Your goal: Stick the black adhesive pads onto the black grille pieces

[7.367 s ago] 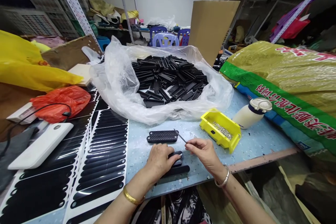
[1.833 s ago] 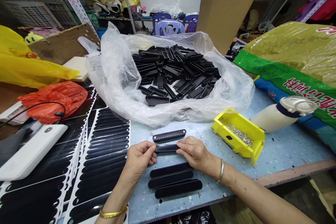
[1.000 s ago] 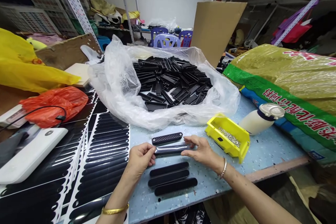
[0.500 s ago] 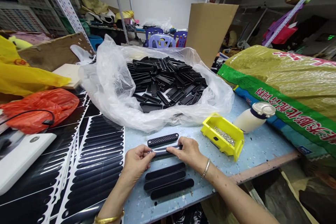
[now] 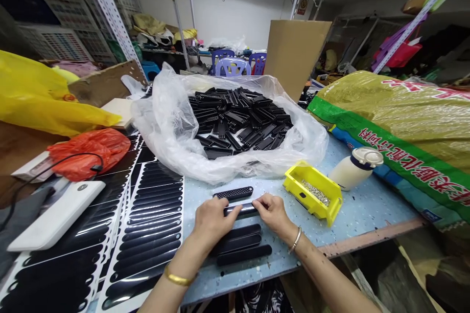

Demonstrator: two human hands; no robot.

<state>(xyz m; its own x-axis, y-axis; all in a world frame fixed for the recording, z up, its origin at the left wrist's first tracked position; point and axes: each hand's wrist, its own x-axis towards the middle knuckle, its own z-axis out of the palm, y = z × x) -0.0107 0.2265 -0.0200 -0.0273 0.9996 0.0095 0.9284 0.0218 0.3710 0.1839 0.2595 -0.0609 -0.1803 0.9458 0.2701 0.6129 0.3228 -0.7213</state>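
Note:
Between my hands lies a narrow black plastic strip [image 5: 245,210] with a glossy top. My left hand [image 5: 213,217] grips its left part, thumb on the upper face. My right hand [image 5: 273,214] pinches its right end between thumb and fingers. Just beyond is a black strip with a lattice face [image 5: 235,192], its left end partly covered by my left hand. Nearer me lie several matte black strips [image 5: 244,255], partly behind my left hand and wrist. To the right of my right hand stands a yellow bin [image 5: 293,187] with small silvery metal pieces [image 5: 316,192].
A clear plastic bag [image 5: 157,122] full of black strips [image 5: 238,117] spreads across the table's back. Sheets of glossy black die-cut strips [image 5: 149,225] cover the left. A white power bank-like box [image 5: 58,217] lies on them. A cream bottle [image 5: 354,168] and a large sack [image 5: 400,122] stand right.
My left hand has moved right along the strip, its thumb now lying over the left part. My right hand has shifted to the strip's right end. The camera view has shifted slightly.

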